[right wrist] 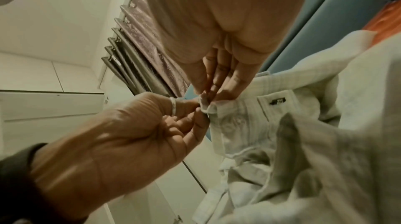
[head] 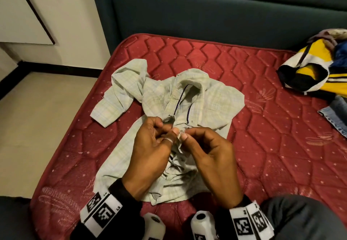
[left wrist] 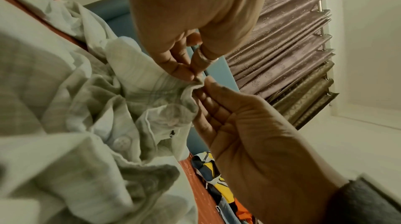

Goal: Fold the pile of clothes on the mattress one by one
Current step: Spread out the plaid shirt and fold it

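Observation:
A pale green checked shirt (head: 210,97) lies face up on the red quilted mattress (head: 281,146), collar toward the headboard, one sleeve flung out to the left. Both hands meet over its front placket. My left hand (head: 159,136), with a ring on the thumb, pinches the placket edge (left wrist: 195,81). My right hand (head: 199,136) pinches the opposite edge at a small white button (head: 181,131). The cloth (right wrist: 208,106) is bunched up between the fingertips and lifted slightly off the mattress. The lower shirt front is hidden under my hands.
A heap of clothes (head: 315,67), with a yellow, white and black garment on top and denim (head: 336,116) below, sits at the mattress's right edge. A dark teal headboard (head: 206,14) runs behind. Bare floor (head: 37,117) lies left of the bed.

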Tool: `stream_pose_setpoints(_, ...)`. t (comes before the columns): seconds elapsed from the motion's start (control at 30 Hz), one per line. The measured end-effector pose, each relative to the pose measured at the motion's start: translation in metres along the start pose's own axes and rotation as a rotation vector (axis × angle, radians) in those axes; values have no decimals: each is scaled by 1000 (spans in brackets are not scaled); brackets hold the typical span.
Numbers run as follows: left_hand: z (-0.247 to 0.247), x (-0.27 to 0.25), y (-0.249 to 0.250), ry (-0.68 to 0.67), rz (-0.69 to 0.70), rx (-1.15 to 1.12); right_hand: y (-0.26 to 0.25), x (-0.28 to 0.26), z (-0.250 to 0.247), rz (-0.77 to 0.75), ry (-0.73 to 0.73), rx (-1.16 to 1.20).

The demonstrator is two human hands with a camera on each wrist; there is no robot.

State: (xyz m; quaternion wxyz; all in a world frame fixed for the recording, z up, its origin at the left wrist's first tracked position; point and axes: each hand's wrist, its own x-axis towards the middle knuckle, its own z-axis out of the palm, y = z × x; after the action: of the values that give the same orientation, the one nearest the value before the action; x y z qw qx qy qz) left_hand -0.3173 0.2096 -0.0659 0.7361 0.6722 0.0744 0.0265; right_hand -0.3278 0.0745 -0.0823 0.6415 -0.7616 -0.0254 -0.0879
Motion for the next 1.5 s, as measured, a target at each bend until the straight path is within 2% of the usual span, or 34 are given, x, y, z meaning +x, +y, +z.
stream_pose_setpoints(0.27,-1,-1,-11,-43,95,149,-8,5,-3,357,25,338)
stream_pose_setpoints(0.37,-1,-5,-13,-72,151,279,-7,6,-3,334,39,237)
stream_pose_setpoints(0.47,-4,-7,-14,-113,289,466,-10,5,-2,343,58,210)
stream_pose_setpoints(0.6,-7,-10,-14,-180,441,653,-13,12,-7,636,156,484)
stream_pose_setpoints(0.7,-5,-12,-17,-262,491,715,-12,15,-14,767,127,508)
stream_pose_setpoints(0.87,-6,-15,-23,-340,571,823,-10,14,-18,774,95,482)
stream_pose_setpoints(1.07,-10,-12,-25,-427,627,914,-10,18,-26,740,173,675)
stream_pose_setpoints(1.17,-12,-8,-19,-402,627,895,-12,19,-28,741,194,731)
stream_pose_setpoints(1.27,-23,12,-14,-285,649,953,-17,20,-31,743,208,778)
stream_pose_setpoints(1.4,-40,47,-11,-368,532,1262,-18,21,-33,730,207,807)
stream_pose_setpoints(1.5,-40,58,-7,-446,478,1262,-17,21,-34,711,196,818)
